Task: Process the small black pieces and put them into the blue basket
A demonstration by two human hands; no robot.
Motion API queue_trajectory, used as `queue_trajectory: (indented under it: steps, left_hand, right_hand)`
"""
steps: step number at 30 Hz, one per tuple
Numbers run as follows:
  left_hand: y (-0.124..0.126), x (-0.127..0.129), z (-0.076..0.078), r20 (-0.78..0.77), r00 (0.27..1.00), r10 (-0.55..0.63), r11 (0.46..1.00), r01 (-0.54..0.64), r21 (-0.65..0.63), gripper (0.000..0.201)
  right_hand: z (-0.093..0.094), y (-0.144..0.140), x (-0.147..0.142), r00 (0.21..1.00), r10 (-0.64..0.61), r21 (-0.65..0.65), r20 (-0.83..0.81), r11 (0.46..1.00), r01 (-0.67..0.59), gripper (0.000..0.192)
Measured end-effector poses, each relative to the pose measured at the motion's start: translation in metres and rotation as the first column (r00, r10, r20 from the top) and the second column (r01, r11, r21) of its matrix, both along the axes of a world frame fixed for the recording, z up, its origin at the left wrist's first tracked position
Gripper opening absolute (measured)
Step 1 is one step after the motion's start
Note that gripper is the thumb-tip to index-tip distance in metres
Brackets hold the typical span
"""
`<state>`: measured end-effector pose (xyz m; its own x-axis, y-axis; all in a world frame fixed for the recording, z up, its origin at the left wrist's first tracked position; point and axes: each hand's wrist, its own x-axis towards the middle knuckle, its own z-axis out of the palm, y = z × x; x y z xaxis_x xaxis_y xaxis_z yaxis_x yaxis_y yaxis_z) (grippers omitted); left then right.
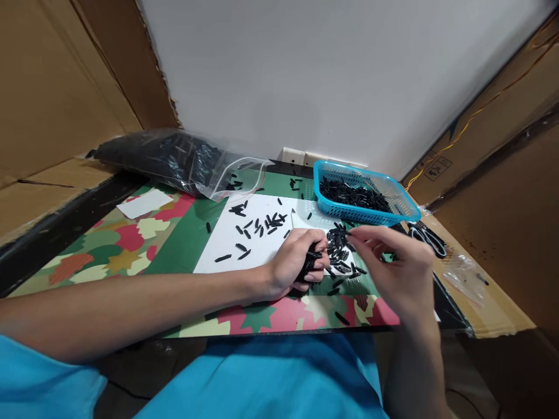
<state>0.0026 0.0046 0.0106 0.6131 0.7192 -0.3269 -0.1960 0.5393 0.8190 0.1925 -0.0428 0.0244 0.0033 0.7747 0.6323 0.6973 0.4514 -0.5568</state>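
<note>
Your left hand [294, 262] fingers grip a bundle of short black plastic sticks [312, 262] at frame centre; your right hand [397, 267] fingers hover narrowly pinched beside a loose pile of black sticks [340, 247].

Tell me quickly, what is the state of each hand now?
Left hand: closed, holding a bunch of small black plastic sticks.
Right hand: fingertips pinched together; whether it holds anything cannot be told.
</note>
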Motion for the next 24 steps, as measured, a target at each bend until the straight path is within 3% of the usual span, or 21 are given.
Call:
queue_trajectory:
  steps: [3,6,8,10,11,13,15,18,20,21,24]
  left_hand:
    - [0.0,-0.001,-0.001,-0.006,1.0,0.019,1.0,-0.019,0.006,0.029]
    - [0.001,-0.002,-0.004,0.024,0.999,0.027,1.0,-0.027,0.0,0.027]
    - [0.002,-0.003,-0.005,0.041,0.999,0.033,0.999,-0.032,-0.009,0.026]
    - [0.003,-0.003,-0.006,0.04,0.998,0.038,0.999,-0.038,-0.021,0.026]
    - [0.003,-0.003,-0.006,0.036,0.998,0.041,0.999,-0.04,-0.025,0.027]
    - [0.004,-0.002,-0.006,0.034,0.999,0.033,0.999,-0.032,-0.028,0.027]
    - [0.004,-0.002,-0.008,0.044,0.999,0.009,1.0,-0.008,-0.022,0.027]
    - [0.005,-0.001,-0.011,0.081,0.997,-0.017,1.0,0.018,-0.01,0.027]
    - [0.006,0.0,-0.013,0.104,0.994,-0.013,1.0,0.013,-0.006,0.026]
    - [0.006,0.0,-0.013,0.109,0.994,-0.006,1.0,0.006,-0.004,0.025]
    - [0.006,0.001,-0.013,0.111,0.994,0.017,1.0,-0.017,-0.006,0.025]
  right_hand:
    - [0.021,0.023,0.02,0.995,-0.096,0.088,-0.006,0.991,0.096,0.007]
    - [0.036,0.052,0.041,0.991,-0.086,-0.027,-0.104,0.996,0.084,0.015]
    - [0.039,0.064,0.049,0.974,-0.212,-0.116,0.083,0.969,0.22,0.022]
    - [0.037,0.062,0.049,0.944,-0.252,-0.135,0.211,0.95,0.283,0.027]
    - [0.034,0.055,0.046,0.952,-0.208,-0.153,0.225,0.957,0.245,0.024]
    - [0.027,0.035,0.033,0.982,0.008,-0.248,0.19,0.968,0.04,0.016]
    - [0.02,0.009,0.016,0.95,0.283,-0.402,0.134,0.892,-0.209,0.016]
    - [0.011,-0.02,-0.011,0.863,0.504,-0.534,0.029,0.738,-0.413,0.013]
    - [0.004,-0.029,-0.026,0.834,0.549,-0.607,0.055,0.682,-0.408,0.015]
    - [0.0,-0.031,-0.031,0.831,0.546,-0.633,0.105,0.681,-0.368,0.017]
    - [-0.012,-0.032,-0.041,0.814,0.505,-0.637,0.287,0.735,-0.231,0.019]
